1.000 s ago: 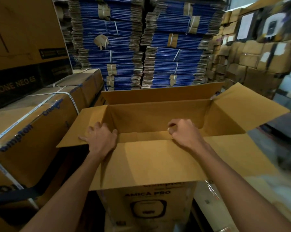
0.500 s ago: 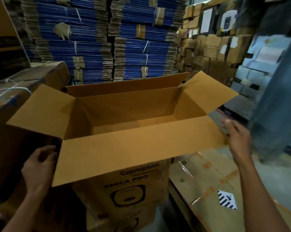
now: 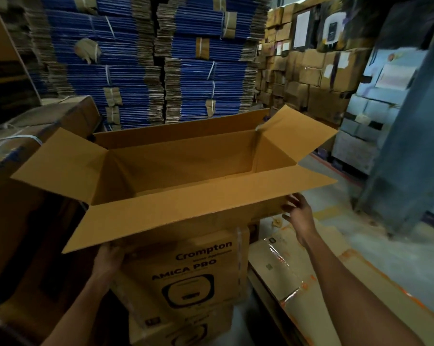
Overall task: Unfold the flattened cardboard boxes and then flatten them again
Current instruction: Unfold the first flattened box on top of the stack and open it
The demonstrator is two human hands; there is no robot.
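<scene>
A dim warehouse aisle with a pale concrete floor (image 3: 335, 211) holds the scene. Nearest the camera, the left hand (image 3: 107, 258) presses against the printed front wall of the tall brown cardboard box (image 3: 186, 265), just under the near flap's left end; its fingers are hidden behind the flap, so whether they curl or lie flat cannot be told. The right hand (image 3: 298, 213) reaches to the near flap's right end with fingers spread open, fingertips touching or just beside the cardboard edge. The box stands upright and unfolded directly in front of the person, all four top flaps (image 3: 161, 216) splayed outward. Flattened taped cardboard sheets (image 3: 298, 275) lie on the floor to the right. Strapped brown cartons (image 3: 23, 136) sit at the left. Beyond the box rise bundled stacks of blue-edged flattened cartons (image 3: 136, 71), with a wall of brown boxes (image 3: 310, 78) to their right.
</scene>
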